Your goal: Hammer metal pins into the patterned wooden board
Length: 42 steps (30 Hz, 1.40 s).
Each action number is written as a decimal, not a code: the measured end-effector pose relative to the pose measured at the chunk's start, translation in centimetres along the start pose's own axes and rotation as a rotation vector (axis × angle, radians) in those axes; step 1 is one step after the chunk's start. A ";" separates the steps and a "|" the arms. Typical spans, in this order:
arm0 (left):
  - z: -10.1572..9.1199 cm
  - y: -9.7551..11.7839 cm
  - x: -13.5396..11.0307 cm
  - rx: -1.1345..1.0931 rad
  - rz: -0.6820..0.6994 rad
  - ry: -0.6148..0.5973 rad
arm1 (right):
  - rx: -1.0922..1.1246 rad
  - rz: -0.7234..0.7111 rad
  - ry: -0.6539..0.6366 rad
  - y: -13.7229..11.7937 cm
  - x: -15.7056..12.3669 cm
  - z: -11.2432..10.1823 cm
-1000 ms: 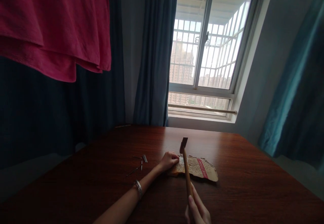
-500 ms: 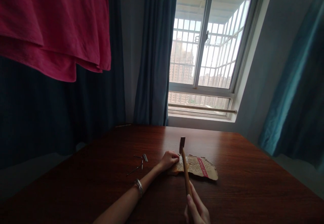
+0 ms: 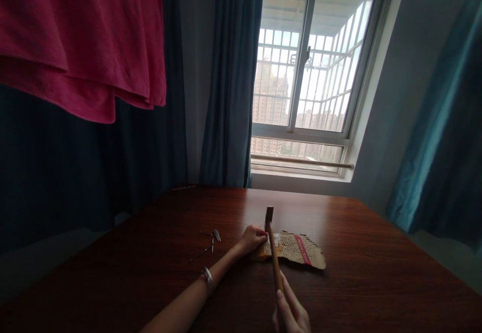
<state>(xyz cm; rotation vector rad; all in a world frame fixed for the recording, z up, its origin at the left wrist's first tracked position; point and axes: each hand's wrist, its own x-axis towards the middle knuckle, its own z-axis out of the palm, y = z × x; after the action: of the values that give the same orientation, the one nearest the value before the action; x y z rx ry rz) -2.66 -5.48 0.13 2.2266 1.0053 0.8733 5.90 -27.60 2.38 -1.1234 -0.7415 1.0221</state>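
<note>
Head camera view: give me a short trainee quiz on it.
1. True or false: the right hand grips the hammer with the long wooden handle.
2. Fill in: the left hand rests at the ___ end of the flat tan perforated board with a red stripe.
3. The thin loose metal nails lie: A on the board; B on the dark brown wooden table, left of the left hand; C in the right hand.
Key: 1 true; 2 left; 3 B.

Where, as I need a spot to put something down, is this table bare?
Bare: table right of the punched board, and the far strip toward the window. Crowded: left hand, hammer and board together, loose nails left of them.
</note>
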 end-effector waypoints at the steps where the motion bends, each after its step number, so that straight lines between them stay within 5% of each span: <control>1: 0.0 0.0 0.0 0.002 -0.002 -0.001 | 0.001 -0.003 -0.002 0.2 0.0 0.0; 42: -0.2 0.4 -0.1 -0.008 -0.022 0.030 | 0.042 -0.022 0.016 -0.9 -0.3 0.1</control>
<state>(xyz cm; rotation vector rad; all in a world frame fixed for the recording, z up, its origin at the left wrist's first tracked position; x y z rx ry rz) -2.65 -5.71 0.46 2.1973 1.0365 0.9021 6.00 -27.91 3.25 -1.0837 -0.7150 1.0043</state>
